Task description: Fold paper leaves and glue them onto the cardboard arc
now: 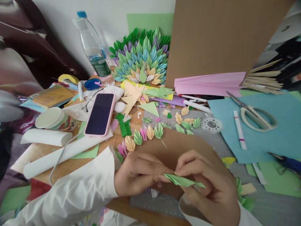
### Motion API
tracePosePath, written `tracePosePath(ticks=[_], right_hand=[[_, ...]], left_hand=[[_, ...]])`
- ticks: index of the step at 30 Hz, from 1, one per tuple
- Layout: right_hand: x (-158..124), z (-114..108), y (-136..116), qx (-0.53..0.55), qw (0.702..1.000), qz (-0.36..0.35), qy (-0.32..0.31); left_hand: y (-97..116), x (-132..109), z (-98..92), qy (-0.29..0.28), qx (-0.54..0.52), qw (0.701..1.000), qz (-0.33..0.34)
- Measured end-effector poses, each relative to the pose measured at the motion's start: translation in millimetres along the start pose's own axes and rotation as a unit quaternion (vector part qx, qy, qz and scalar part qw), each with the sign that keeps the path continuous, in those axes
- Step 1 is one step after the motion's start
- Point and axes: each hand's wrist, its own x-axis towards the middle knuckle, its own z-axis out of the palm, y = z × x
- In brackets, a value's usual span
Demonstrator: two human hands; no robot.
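Between my two hands is a pleated strip of light green paper (182, 180), folded narrow like a fan. My left hand (141, 172) pinches its left end with the fingertips. At its middle and right part, my right hand (207, 179) grips it between thumb and fingers. Both hands are over a brown cardboard piece (178, 141). Along that cardboard's upper left edge sits a row of folded paper leaves in green, pink and peach, such as a green leaf (158, 131). More loose leaves (187, 124) lie just beyond the cardboard.
A phone (100, 114), a paper cup (55, 119) and a tilted bottle (96, 53) stand left. Behind is a paper peacock (143, 59) beside a tall brown board (218, 37). Scissors (256, 116), a marker (239, 130) and blue paper (225, 110) lie right, near a tape roll (211, 125).
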Motion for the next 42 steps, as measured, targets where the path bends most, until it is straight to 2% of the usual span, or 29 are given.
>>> tracePosePath(ticks=[5, 11, 18, 23, 30, 36, 38, 42], right_hand=[[2.5, 0.7, -4.3, 0.045, 0.999, -0.019, 0.019], [3.0, 8.3, -2.4, 0.116, 0.993, 0.031, 0.017], [0.1, 11.0, 4.2, 0.055, 0.998, -0.002, 0.017], [-2.1, 10.4, 7.5, 0.049, 0.998, 0.029, 0.016], [3.1, 10.0, 0.6, 0.118, 0.989, 0.083, 0.033], [0.6, 4.5, 4.5, 0.183, 0.975, 0.129, -0.004], [-1.9, 4.0, 7.7, 0.231, 0.961, 0.153, -0.026], [-3.4, 5.2, 11.8, 0.348, 0.911, 0.211, -0.063]], left_hand=[[-1.8, -2.0, -0.2, -0.004, 0.020, 1.000, 0.022], [-1.4, -1.7, -1.7, -0.005, 0.078, 0.996, 0.050], [-4.0, -1.3, -1.6, 0.010, 0.134, 0.988, 0.075], [-5.9, -2.7, -1.9, -0.004, 0.159, 0.983, 0.095], [-5.8, -1.3, -1.3, -0.005, 0.133, 0.987, 0.089], [-4.8, -0.8, 0.0, -0.008, 0.034, 0.999, 0.038], [-4.0, 0.9, 0.3, -0.021, -0.007, 1.000, 0.010], [-3.4, 4.4, 0.1, -0.052, -0.074, 0.995, -0.033]])
